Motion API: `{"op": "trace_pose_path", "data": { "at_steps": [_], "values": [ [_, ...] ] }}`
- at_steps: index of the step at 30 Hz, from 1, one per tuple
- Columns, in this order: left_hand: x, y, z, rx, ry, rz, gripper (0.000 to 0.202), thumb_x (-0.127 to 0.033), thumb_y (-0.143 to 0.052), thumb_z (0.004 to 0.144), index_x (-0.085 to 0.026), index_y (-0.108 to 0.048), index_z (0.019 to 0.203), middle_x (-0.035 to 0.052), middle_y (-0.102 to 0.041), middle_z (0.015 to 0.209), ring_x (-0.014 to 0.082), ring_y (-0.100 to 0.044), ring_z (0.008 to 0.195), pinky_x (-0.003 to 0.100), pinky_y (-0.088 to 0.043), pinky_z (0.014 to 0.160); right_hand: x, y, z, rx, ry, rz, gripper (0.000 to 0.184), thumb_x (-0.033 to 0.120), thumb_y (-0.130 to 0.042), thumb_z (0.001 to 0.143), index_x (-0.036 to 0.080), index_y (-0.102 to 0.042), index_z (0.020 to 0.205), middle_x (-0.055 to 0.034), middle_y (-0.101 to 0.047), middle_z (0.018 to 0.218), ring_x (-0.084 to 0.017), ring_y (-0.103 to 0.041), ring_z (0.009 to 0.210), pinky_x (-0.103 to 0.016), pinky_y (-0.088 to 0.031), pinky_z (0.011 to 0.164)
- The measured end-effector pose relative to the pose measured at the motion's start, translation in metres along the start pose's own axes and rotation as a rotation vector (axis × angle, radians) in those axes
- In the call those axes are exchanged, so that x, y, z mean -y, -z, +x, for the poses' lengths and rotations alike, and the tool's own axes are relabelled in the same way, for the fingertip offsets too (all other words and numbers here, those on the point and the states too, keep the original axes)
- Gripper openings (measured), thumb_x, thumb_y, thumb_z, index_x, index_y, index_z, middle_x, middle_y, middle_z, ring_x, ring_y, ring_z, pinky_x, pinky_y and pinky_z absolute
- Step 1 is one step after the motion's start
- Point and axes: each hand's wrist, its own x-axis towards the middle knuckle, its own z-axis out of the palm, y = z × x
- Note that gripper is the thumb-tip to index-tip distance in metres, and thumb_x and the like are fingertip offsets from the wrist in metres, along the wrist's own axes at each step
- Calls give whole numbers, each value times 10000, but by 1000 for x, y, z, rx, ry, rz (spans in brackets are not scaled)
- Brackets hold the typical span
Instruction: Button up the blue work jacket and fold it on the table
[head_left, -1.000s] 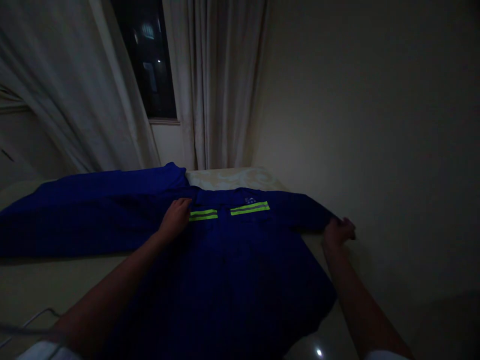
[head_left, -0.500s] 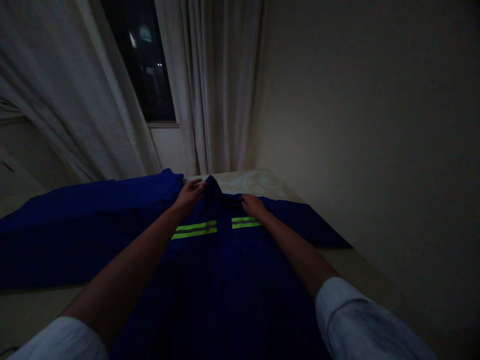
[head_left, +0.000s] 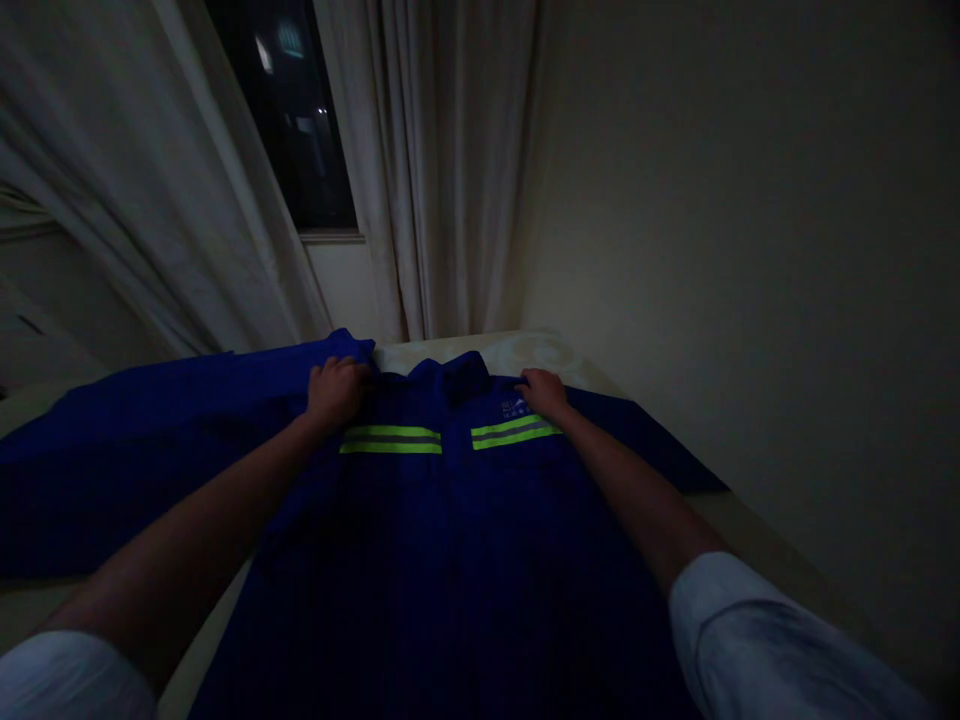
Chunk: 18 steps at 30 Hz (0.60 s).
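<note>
A dark blue work jacket lies spread out with its collar at the far end. Bright yellow-green reflective bands cross its chest, and a small pale print shows near the right-hand band. My left hand has its fingers curled over the jacket's left-side shoulder, gripping the cloth. On the opposite shoulder, my right hand is closed on the fabric just above the band. Between the hands the collar stands slightly raised. The lower part of the jacket is very dark, so details there are hard to make out.
Another blue garment lies to the left, meeting the jacket near my left hand. Both rest on a pale patterned bed-like surface. Light curtains hang beside a dark window, and a plain wall borders the right.
My hands have moved apart from near the collar to the two shoulders. The collar's raised point has come down, the chest bands sit wider, and the print is now uncovered.
</note>
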Motion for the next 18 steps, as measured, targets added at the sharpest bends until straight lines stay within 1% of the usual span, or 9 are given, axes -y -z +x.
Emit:
{"op": "trace_pose_path", "data": {
  "at_steps": [2, 4, 6, 8, 10, 12, 13, 15, 18],
  "values": [
    [-5, 13, 9, -108, 100, -9, 330, -308, -512, 971, -206, -708, 1217, 177, -658, 1279, 386, -563, 1245, 503, -471, 999, 19, 13, 12, -112, -58, 17, 234, 296, -574, 1022, 189, -707, 1182, -156, -717, 1236, -304, -618, 1198, -406, -433, 1004],
    [-11, 20, 12, -209, 169, -22, 449, -297, -493, 977, -177, -607, 1394, 205, -602, 1395, 383, -546, 1282, 480, -482, 997, 42, 23, 17, -277, -105, 30, 271, 246, -561, 1014, 169, -671, 1250, -173, -675, 1302, -319, -571, 1246, -426, -417, 1025],
    [-21, 14, 5, -237, 123, -38, 556, -269, -490, 970, -151, -495, 1513, 218, -541, 1496, 378, -524, 1330, 471, -472, 1031, 70, 23, 12, -383, -52, 51, 323, 237, -571, 1000, 159, -634, 1307, -190, -630, 1362, -328, -527, 1289, -446, -399, 1060],
    [-34, -4, -9, -148, -2, -67, 549, -267, -458, 985, -144, -500, 1518, 206, -557, 1505, 355, -549, 1331, 459, -456, 1072, 103, 11, 0, -322, 59, 95, 332, 342, -574, 1015, 160, -636, 1285, -189, -640, 1325, -315, -555, 1248, -432, -423, 1048],
    [-49, -30, -29, -18, -108, -112, 515, -303, -400, 1022, -175, -539, 1501, 171, -580, 1514, 325, -558, 1357, 462, -418, 1134, 135, -11, -15, -136, 110, 130, 408, 509, -576, 1007, 164, -663, 1207, -170, -684, 1226, -297, -622, 1146, -400, -478, 979],
    [-62, -58, -47, 39, -156, -148, 536, -370, -365, 1047, -230, -507, 1544, 124, -512, 1603, 313, -466, 1470, 508, -317, 1223, 159, -34, -25, -5, 57, 134, 486, 592, -596, 974, 157, -672, 1176, -165, -700, 1200, -292, -664, 1091, -378, -510, 915],
    [-66, -70, -55, 46, -168, -158, 551, -401, -349, 1055, -257, -478, 1571, 101, -461, 1645, 311, -406, 1519, 536, -255, 1255, 167, -43, -28, 19, 21, 138, 474, 574, -603, 975, 153, -672, 1182, -169, -698, 1220, -291, -672, 1096, -372, -514, 904],
    [-69, -86, -65, 57, -175, -168, 578, -449, -324, 1061, -278, -442, 1600, 90, -403, 1679, 316, -340, 1561, 570, -173, 1278, 170, -53, -29, 28, -11, 169, 366, 481, -594, 1002, 171, -684, 1173, -154, -702, 1248, -272, -682, 1114, -352, -509, 906],
    [-68, -91, -68, 75, -164, -182, 600, -475, -314, 1059, -276, -430, 1613, 101, -370, 1691, 317, -325, 1571, 564, -161, 1281, 149, -50, -22, 43, -8, 237, 235, 384, -567, 1032, 219, -726, 1084, -89, -749, 1170, -218, -702, 1080, -298, -497, 893]
  ]
}}
